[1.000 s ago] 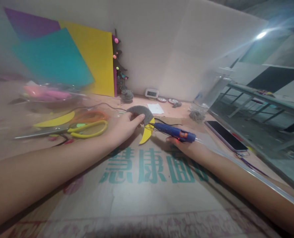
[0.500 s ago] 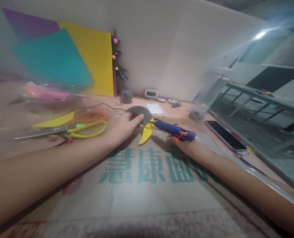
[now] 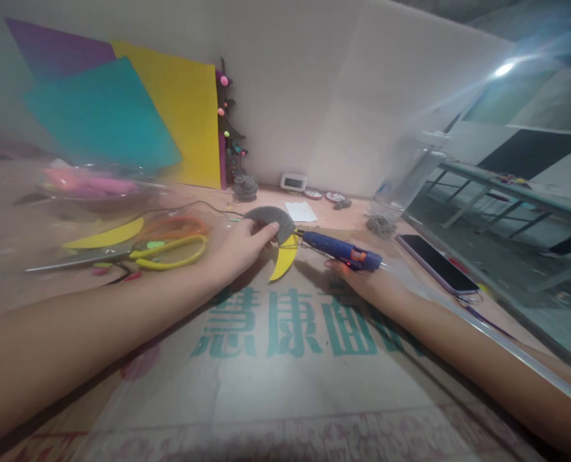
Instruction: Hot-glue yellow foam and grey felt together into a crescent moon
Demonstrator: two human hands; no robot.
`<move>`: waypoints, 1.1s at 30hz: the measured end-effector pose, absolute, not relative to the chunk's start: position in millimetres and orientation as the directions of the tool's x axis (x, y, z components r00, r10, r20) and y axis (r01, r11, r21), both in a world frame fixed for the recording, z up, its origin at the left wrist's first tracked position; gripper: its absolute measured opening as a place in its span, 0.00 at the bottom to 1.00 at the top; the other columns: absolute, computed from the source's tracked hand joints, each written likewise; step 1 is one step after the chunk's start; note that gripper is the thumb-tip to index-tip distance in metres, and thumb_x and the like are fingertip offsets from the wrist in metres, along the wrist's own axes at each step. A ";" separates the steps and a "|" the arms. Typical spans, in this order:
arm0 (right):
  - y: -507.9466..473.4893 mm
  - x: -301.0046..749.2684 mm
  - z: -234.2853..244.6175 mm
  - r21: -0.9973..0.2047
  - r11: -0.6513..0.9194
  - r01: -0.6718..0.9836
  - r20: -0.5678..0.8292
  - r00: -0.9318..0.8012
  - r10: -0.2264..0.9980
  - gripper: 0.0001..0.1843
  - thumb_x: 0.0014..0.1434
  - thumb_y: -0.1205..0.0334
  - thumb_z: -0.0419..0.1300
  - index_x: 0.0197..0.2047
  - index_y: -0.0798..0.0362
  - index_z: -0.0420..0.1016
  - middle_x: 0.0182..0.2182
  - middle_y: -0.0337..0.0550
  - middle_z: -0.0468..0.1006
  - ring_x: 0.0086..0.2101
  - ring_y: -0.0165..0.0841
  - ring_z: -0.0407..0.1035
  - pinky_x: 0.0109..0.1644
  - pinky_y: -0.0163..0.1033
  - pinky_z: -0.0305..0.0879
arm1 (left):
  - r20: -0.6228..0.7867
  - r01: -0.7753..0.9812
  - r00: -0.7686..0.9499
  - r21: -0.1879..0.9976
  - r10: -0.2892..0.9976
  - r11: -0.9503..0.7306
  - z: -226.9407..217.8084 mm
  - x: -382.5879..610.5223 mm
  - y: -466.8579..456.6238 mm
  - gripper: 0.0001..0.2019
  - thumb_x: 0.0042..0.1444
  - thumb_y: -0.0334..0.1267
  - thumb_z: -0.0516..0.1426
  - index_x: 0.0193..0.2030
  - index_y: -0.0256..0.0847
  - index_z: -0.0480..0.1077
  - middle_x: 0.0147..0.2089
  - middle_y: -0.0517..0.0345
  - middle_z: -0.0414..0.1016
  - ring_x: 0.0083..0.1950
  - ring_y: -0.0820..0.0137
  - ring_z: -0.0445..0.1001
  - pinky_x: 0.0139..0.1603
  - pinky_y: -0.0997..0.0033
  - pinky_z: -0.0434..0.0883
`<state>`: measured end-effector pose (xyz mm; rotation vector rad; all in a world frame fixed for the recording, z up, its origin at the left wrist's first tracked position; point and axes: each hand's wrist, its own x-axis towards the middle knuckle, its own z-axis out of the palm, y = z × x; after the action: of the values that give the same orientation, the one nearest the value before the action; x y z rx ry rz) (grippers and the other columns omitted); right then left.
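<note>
My left hand (image 3: 256, 237) pinches a yellow crescent (image 3: 285, 258) whose upper part is wrapped in grey yarn (image 3: 270, 218). The bare yellow tip points down toward the table. My right hand (image 3: 355, 274) grips a blue hot glue gun (image 3: 336, 248), with a red light glowing on it and a long clear glue stick (image 3: 507, 343) running out of its back. The nozzle is at the right edge of the crescent, near where the grey wrapping meets the yellow; whether it touches cannot be told. A grey strand stretches left from the wrapped part.
Yellow-handled scissors (image 3: 170, 253) and another yellow crescent (image 3: 107, 233) lie on the left. A phone (image 3: 437, 263) rests at the right edge. Behind stand a grey yarn ball (image 3: 245, 187), a small white clock (image 3: 294, 181), a clear container (image 3: 403, 179) and coloured sheets (image 3: 189, 122).
The glue gun has shifted very slightly right, its nozzle moving from over the yellow part toward the crescent's edge. My left hand and the crescent stay put.
</note>
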<state>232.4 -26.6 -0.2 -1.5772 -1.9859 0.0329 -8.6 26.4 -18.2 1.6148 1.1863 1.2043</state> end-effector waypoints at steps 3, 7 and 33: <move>-25.8 232.7 -0.8 -0.406 0.294 0.865 0.430 -0.103 0.897 0.12 0.56 0.51 0.61 0.26 0.46 0.68 0.24 0.39 0.75 0.28 0.39 0.72 0.32 0.43 0.65 | 0.231 0.229 0.110 0.940 0.967 -0.251 -17.0 -8.4 25.0 0.16 0.57 0.53 0.56 0.32 0.42 0.73 0.34 0.55 0.79 0.35 0.65 0.75 0.39 0.68 0.68; -24.7 233.7 -2.0 -0.410 0.272 0.871 0.444 -0.070 0.893 0.13 0.55 0.48 0.61 0.26 0.46 0.69 0.24 0.39 0.75 0.28 0.40 0.72 0.31 0.43 0.65 | 0.216 0.244 0.110 0.940 0.970 -0.237 -14.8 -7.7 22.8 0.15 0.57 0.52 0.56 0.32 0.41 0.72 0.35 0.56 0.79 0.35 0.66 0.74 0.38 0.70 0.68; -21.8 239.2 -3.0 -0.472 0.362 0.804 0.498 -0.096 0.862 0.13 0.56 0.48 0.61 0.28 0.47 0.70 0.25 0.40 0.76 0.27 0.39 0.71 0.31 0.43 0.69 | 0.230 0.231 0.088 0.942 0.969 -0.245 -17.8 -7.6 26.2 0.15 0.57 0.51 0.56 0.32 0.40 0.72 0.32 0.56 0.78 0.33 0.68 0.74 0.36 0.70 0.67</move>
<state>239.2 -21.8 -3.0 -1.4483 -1.8995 0.1014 -7.6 26.2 -17.8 1.5991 1.2156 1.2147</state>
